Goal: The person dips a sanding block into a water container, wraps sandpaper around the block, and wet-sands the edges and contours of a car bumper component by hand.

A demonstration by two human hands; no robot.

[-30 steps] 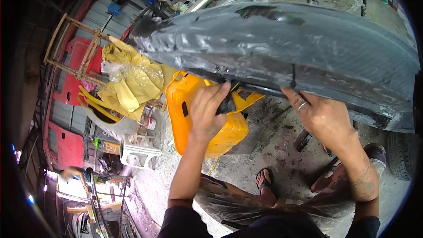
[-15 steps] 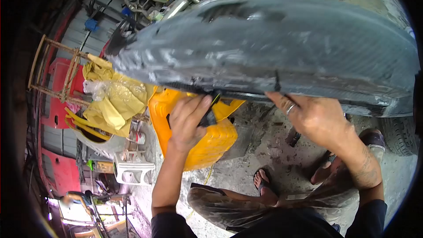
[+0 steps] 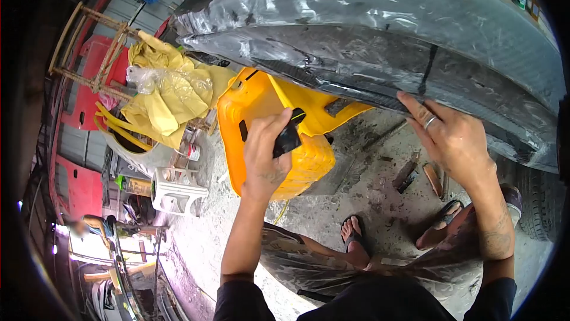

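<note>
A long, curved dark grey panel (image 3: 332,36) with whitish scuffs spans the upper part of the view. My left hand (image 3: 268,146) is closed round a small black object (image 3: 289,135), a little below the panel's lower edge and in front of a yellow plastic piece. What the object is cannot be made out. On the right, my right hand (image 3: 448,134), with a ring on one finger, touches the panel's lower edge with its fingertips. Its fingers are apart and hold nothing visible.
Behind my left hand stands a yellow plastic piece (image 3: 234,143). Yellow sheeting (image 3: 172,98) and a white stool (image 3: 172,193) are at the left. A tyre (image 3: 537,202) stands at the right. Small pieces, one a brown block (image 3: 432,178), lie on the floor.
The panel now shows more of its lower face. My left hand has come away from its edge with the black object. My right hand's fingers have spread at the edge.
</note>
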